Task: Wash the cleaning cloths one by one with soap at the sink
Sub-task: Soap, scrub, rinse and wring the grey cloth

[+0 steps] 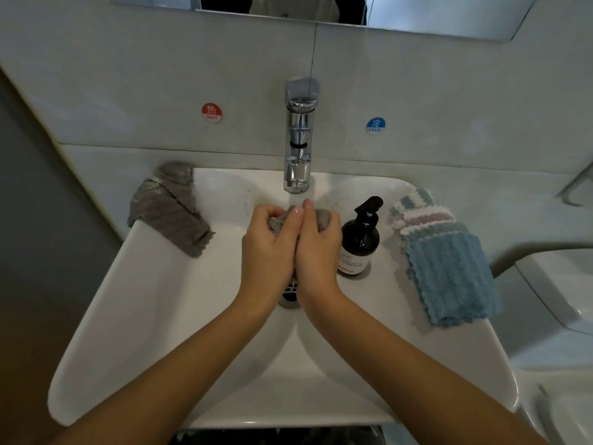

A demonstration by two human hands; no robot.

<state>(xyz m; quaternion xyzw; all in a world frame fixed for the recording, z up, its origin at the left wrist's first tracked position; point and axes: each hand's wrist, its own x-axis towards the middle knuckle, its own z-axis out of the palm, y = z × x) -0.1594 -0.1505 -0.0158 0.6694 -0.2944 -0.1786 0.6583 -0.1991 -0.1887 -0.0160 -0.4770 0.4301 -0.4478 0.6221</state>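
Both hands meet over the white sink [154, 316], just under the chrome tap [298, 146]. My left hand [269, 248] and my right hand [317, 248] are curled round a bunched grey cloth [324, 220], which shows only between and above the fingers. Another grey cloth [173, 216] lies draped over the sink's back left rim. On the right rim lies a stack of cloths [449, 261] with a blue one on top. A dark soap pump bottle [361, 242] stands right beside my right hand.
Red HOT [212, 112] and blue COLD [375, 125] stickers mark the wall on either side of the tap. The drain [290, 293] shows between my wrists. A toilet [558, 284] stands to the right of the sink. A mirror edge runs along the top.
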